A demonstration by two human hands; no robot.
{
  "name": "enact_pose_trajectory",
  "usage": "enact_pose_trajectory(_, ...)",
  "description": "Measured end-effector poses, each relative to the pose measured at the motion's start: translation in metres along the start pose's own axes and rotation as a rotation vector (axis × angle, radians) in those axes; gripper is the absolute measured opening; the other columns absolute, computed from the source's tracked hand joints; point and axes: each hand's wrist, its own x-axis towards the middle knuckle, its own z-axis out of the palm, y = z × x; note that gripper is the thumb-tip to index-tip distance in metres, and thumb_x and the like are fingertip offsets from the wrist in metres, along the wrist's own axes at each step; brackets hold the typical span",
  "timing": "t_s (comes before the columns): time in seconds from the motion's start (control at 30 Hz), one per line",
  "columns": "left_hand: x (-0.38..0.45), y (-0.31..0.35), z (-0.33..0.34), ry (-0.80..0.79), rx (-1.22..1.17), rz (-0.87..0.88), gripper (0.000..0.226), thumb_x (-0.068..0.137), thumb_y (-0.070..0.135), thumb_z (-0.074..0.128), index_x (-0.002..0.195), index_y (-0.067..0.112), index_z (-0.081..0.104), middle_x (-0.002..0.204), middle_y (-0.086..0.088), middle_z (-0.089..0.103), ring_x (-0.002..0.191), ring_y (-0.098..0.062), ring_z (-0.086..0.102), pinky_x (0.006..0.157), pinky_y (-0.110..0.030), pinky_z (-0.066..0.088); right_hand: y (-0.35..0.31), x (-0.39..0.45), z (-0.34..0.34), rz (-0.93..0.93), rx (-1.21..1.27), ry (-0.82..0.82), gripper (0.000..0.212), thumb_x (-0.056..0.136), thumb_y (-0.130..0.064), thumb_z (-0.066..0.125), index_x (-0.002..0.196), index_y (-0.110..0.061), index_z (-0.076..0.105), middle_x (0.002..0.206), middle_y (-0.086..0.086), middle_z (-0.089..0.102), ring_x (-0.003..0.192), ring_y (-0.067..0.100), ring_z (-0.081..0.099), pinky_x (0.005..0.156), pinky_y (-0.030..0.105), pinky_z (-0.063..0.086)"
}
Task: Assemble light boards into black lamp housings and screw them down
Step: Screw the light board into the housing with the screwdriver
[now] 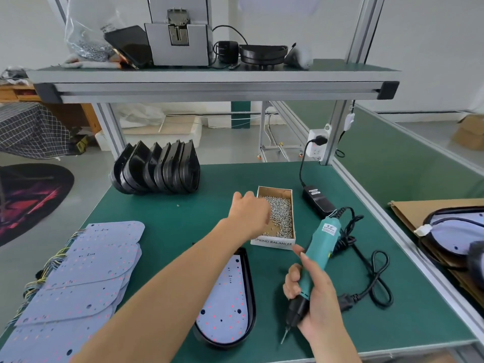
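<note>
A black lamp housing lies on the green table in front of me with a pale blue light board seated inside it. My left hand reaches into a small cardboard box of silver screws; its fingertips are hidden among the screws. My right hand grips a teal electric screwdriver, bit pointing down at the table just right of the housing. A stack of loose light boards with coloured wires lies at the left. Several empty black housings stand on edge at the back left.
The screwdriver's black cable loops over the table's right side, running to a power brick plugged into an outlet. An overhead shelf carries a grey machine and black parts. A finished lamp lies on cardboard at the far right.
</note>
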Motion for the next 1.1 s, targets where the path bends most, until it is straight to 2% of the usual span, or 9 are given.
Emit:
enact_pose_trajectory(0.07, 0.010, 0.003, 0.007, -0.047, 0.131, -0.004, 0.012, 0.092, 0.014, 0.065, 0.086, 0.023, 0.071, 0.088, 0.002, 0.061, 0.106, -0.024, 0.051, 0.090, -0.044, 0.030, 0.000, 0.001, 0.001, 0.000, -0.012, 0.000, 0.041, 0.083, -0.023, 0.071, 0.121, -0.005, 0.071, 0.061, 0.009, 0.045, 0.039, 0.014, 0.037, 0.038, 0.026, 0.035)
enact_pose_trajectory(0.17, 0.020, 0.008, 0.015, -0.072, 0.229, 0.029, 0.030, 0.087, 0.010, 0.067, 0.069, 0.023, 0.048, 0.082, 0.002, 0.050, 0.097, -0.022, 0.041, 0.099, -0.046, 0.031, 0.002, 0.003, -0.001, 0.002, -0.011, -0.002, 0.039, 0.086, -0.022, 0.069, 0.122, -0.005, 0.071, 0.062, 0.010, 0.045, 0.040, 0.014, 0.038, 0.039, 0.027, 0.035)
enact_pose_trajectory(0.23, 0.023, 0.008, 0.019, -0.064, 0.225, 0.048, 0.036, 0.086, 0.008, 0.067, 0.066, 0.024, 0.041, 0.078, 0.002, 0.048, 0.093, -0.022, 0.037, 0.100, -0.046, 0.031, 0.002, 0.004, -0.002, 0.004, -0.014, -0.005, 0.038, 0.088, -0.022, 0.068, 0.122, -0.005, 0.070, 0.062, 0.010, 0.045, 0.040, 0.014, 0.037, 0.040, 0.027, 0.035)
enact_pose_trajectory(0.37, 0.023, 0.007, 0.023, -0.070, 0.218, 0.054, 0.037, 0.087, 0.008, 0.067, 0.067, 0.023, 0.040, 0.071, 0.003, 0.042, 0.091, -0.022, 0.039, 0.100, -0.046, 0.031, 0.002, 0.004, -0.003, 0.004, -0.018, -0.008, 0.039, 0.087, -0.022, 0.069, 0.122, -0.005, 0.071, 0.062, 0.010, 0.046, 0.040, 0.014, 0.037, 0.040, 0.028, 0.036)
enact_pose_trajectory(0.6, 0.023, 0.006, 0.021, -0.092, 0.197, 0.046, 0.032, 0.090, 0.007, 0.062, 0.070, 0.021, 0.041, 0.080, 0.002, 0.050, 0.094, -0.024, 0.041, 0.103, -0.048, 0.030, 0.003, 0.002, -0.002, -0.016, -0.027, 0.004, 0.045, 0.086, -0.023, 0.069, 0.126, -0.003, 0.068, 0.062, 0.010, 0.045, 0.041, 0.014, 0.038, 0.041, 0.027, 0.036)
enact_pose_trajectory(0.7, 0.020, 0.002, 0.020, -0.069, 0.158, 0.066, 0.021, 0.093, 0.011, 0.059, 0.075, 0.021, 0.054, 0.078, 0.004, 0.051, 0.096, -0.023, 0.044, 0.098, -0.047, 0.030, 0.003, 0.001, -0.002, -0.013, -0.019, 0.011, 0.048, 0.086, -0.023, 0.069, 0.129, -0.002, 0.066, 0.062, 0.010, 0.046, 0.041, 0.014, 0.038, 0.041, 0.027, 0.036)
enact_pose_trajectory(0.8, 0.013, -0.003, 0.021, 0.032, -0.046, 0.061, 0.016, 0.097, 0.026, 0.054, 0.095, 0.026, 0.070, 0.094, 0.005, 0.066, 0.103, -0.022, 0.049, 0.094, -0.045, 0.031, 0.002, 0.002, -0.003, -0.008, -0.020, 0.009, 0.051, 0.086, -0.024, 0.069, 0.132, -0.002, 0.064, 0.063, 0.009, 0.046, 0.041, 0.013, 0.039, 0.041, 0.026, 0.036)
enact_pose_trajectory(0.93, 0.001, -0.010, 0.028, 0.164, -0.466, 0.007, 0.013, 0.097, 0.028, 0.057, 0.085, 0.027, 0.062, 0.090, 0.010, 0.068, 0.103, -0.021, 0.052, 0.090, -0.039, 0.028, 0.001, 0.003, -0.003, -0.007, -0.025, 0.014, 0.053, 0.086, -0.025, 0.069, 0.134, -0.003, 0.062, 0.063, 0.007, 0.047, 0.041, 0.012, 0.039, 0.041, 0.024, 0.036)
enact_pose_trajectory(1.1, -0.007, -0.016, 0.030, 0.178, -0.704, -0.092, 0.013, 0.096, 0.030, 0.062, 0.084, 0.027, 0.065, 0.087, 0.013, 0.067, 0.093, -0.014, 0.055, 0.090, -0.039, 0.031, 0.001, -0.002, 0.000, -0.003, -0.032, 0.023, 0.054, 0.085, -0.027, 0.070, 0.135, -0.005, 0.063, 0.064, 0.006, 0.047, 0.043, 0.012, 0.040, 0.042, 0.023, 0.037)
